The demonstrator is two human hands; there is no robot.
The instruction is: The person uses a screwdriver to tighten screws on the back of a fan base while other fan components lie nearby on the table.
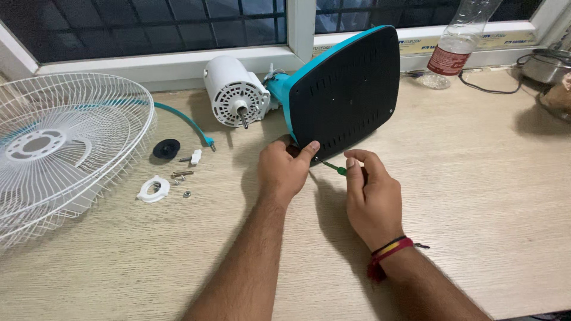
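A table fan lies on its side with its black, teal-edged base tipped up towards me. The white motor with its bare shaft sticks out to the left. My left hand grips the base's lower edge, thumb on the black underside. My right hand holds a green-handled screwdriver whose tip points at the base's lower corner.
White wire fan guards lie at the left on the wooden table. A black cap, a white ring, screws and a nut sit beside them. A plastic bottle and a metal pot stand by the window.
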